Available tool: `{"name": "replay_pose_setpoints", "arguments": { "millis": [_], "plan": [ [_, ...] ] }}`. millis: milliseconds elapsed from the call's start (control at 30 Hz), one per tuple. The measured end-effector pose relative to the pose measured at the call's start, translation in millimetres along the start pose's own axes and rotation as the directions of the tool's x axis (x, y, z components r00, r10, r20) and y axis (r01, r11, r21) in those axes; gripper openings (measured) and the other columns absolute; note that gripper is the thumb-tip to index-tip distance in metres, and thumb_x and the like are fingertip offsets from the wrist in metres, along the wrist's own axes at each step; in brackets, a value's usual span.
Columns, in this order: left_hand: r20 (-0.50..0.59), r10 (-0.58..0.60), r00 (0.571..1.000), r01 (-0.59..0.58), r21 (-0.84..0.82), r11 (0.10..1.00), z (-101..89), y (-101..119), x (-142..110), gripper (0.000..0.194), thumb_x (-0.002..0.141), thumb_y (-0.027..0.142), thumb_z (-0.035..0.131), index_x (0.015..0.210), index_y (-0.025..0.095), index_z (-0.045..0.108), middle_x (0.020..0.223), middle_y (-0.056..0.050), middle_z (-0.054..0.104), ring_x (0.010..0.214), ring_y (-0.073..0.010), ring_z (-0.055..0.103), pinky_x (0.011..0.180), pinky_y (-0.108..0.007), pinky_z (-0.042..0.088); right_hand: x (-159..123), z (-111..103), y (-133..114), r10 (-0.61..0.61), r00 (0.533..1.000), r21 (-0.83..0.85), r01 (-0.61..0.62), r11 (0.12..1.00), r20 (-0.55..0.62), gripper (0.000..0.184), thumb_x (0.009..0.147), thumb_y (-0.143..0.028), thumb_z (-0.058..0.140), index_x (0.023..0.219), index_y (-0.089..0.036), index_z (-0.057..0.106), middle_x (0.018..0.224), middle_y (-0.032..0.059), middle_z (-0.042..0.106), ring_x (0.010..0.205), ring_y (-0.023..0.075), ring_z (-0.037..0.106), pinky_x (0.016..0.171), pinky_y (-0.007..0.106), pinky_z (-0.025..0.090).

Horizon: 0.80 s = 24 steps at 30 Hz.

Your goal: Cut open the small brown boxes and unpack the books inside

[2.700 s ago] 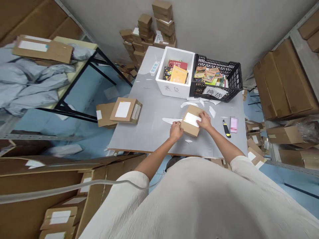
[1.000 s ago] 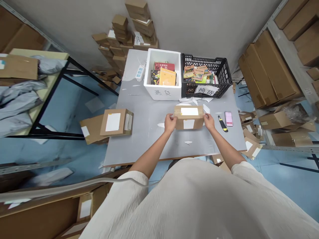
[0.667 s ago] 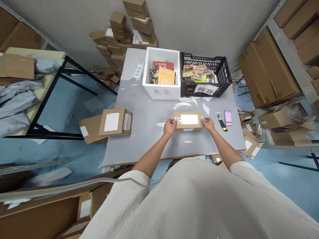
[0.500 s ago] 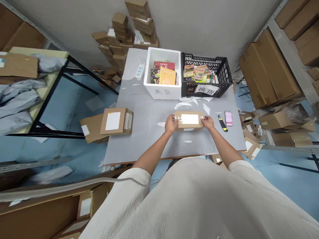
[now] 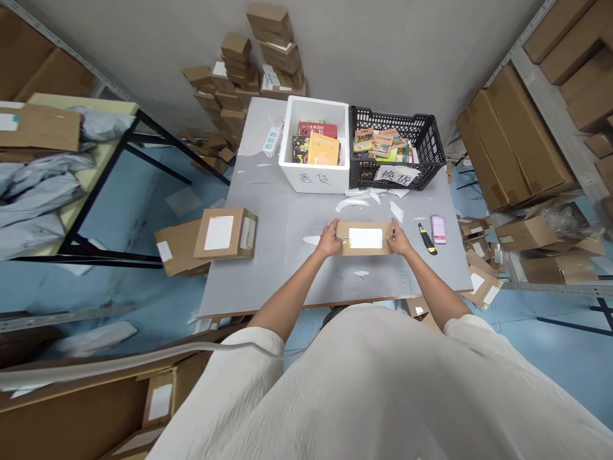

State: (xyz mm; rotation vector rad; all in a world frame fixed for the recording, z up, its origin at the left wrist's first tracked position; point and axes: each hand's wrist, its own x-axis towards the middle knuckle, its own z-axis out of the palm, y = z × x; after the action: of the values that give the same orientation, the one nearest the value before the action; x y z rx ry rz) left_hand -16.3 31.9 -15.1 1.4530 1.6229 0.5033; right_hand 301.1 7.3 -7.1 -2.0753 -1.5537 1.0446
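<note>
A small brown cardboard box with a white label on its face is held between my two hands over the grey table. My left hand grips its left end, and my right hand grips its right end. To the right of my right hand lie a black and yellow utility knife and a phone with a lit pink screen. Torn white paper scraps are strewn just beyond the box.
At the back of the table stand a white foam box and a black plastic crate, both with books inside. A larger labelled carton sits at the left edge. Shelves and stacked cartons flank the table.
The box has tilted, so its label now sits slightly lower and a different face shows. Both hands have shifted their hold on its ends.
</note>
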Motion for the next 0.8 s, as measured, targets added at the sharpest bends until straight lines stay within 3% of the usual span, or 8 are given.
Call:
{"name": "replay_pose_setpoints", "arguments": {
  "millis": [133,233,367,500,633,800],
  "plan": [
    [-0.029,-0.013,0.999,0.013,0.008,1.000,3.5,3,-23,0.092,0.081,0.015,0.075,0.169,0.030,0.052,0.147,-0.014,0.067,0.130,-0.0341,0.071,0.118,-0.047,0.057,-17,-5,-3,-0.034,0.999,-0.045,0.035,0.998,0.009,0.094,0.085,-0.023,0.067,0.176,-0.025,0.044,0.144,0.0149,0.068,0.117,0.0305,0.073,0.118,0.052,0.058],
    [-0.085,0.001,0.996,-0.004,-0.033,0.999,3.7,10,-30,0.076,0.087,0.021,0.073,0.161,0.030,0.056,0.148,-0.013,0.067,0.129,-0.0334,0.071,0.115,-0.047,0.057,-23,-9,-9,-0.035,0.999,0.004,0.035,0.999,-0.016,0.083,0.084,-0.025,0.069,0.166,-0.025,0.052,0.140,0.0138,0.071,0.114,0.0307,0.074,0.114,0.052,0.061],
    [-0.194,0.076,0.978,-0.095,-0.088,0.992,-1.1,19,-27,0.047,0.097,0.029,0.069,0.143,0.029,0.061,0.148,-0.011,0.063,0.130,-0.0297,0.068,0.115,-0.045,0.055,-26,-12,-19,-0.069,0.995,0.146,0.079,0.986,-0.074,0.062,0.091,-0.042,0.069,0.150,-0.029,0.057,0.136,0.0103,0.075,0.114,0.0300,0.075,0.106,0.050,0.063],
    [-0.206,0.002,0.979,-0.021,-0.091,0.996,2.0,14,-24,0.020,0.100,0.030,0.068,0.117,0.027,0.058,0.133,-0.010,0.064,0.122,-0.0271,0.066,0.109,-0.043,0.056,-29,-4,-23,-0.016,0.996,0.192,0.032,0.981,-0.083,0.038,0.094,-0.050,0.066,0.125,-0.029,0.061,0.132,0.0083,0.078,0.116,0.0284,0.076,0.105,0.046,0.061],
    [-0.138,-0.103,0.985,0.099,-0.038,0.994,14.2,-5,-31,0.019,0.097,0.025,0.067,0.106,0.027,0.051,0.123,-0.008,0.062,0.110,-0.0243,0.068,0.104,-0.041,0.056,-36,9,-13,0.071,0.996,0.113,-0.064,0.992,-0.057,0.028,0.093,-0.044,0.066,0.116,-0.028,0.061,0.117,0.0071,0.081,0.110,0.0285,0.077,0.103,0.044,0.060],
    [-0.129,-0.125,0.984,0.131,0.037,0.991,21.1,-23,-42,0.023,0.102,0.029,0.061,0.122,0.028,0.052,0.136,-0.011,0.063,0.110,-0.0259,0.072,0.102,-0.043,0.056,-43,13,7,0.103,0.993,0.048,-0.100,0.994,-0.062,0.029,0.093,-0.040,0.065,0.120,-0.029,0.063,0.098,0.0034,0.080,0.104,0.0293,0.076,0.098,0.043,0.059]
  ]
}}
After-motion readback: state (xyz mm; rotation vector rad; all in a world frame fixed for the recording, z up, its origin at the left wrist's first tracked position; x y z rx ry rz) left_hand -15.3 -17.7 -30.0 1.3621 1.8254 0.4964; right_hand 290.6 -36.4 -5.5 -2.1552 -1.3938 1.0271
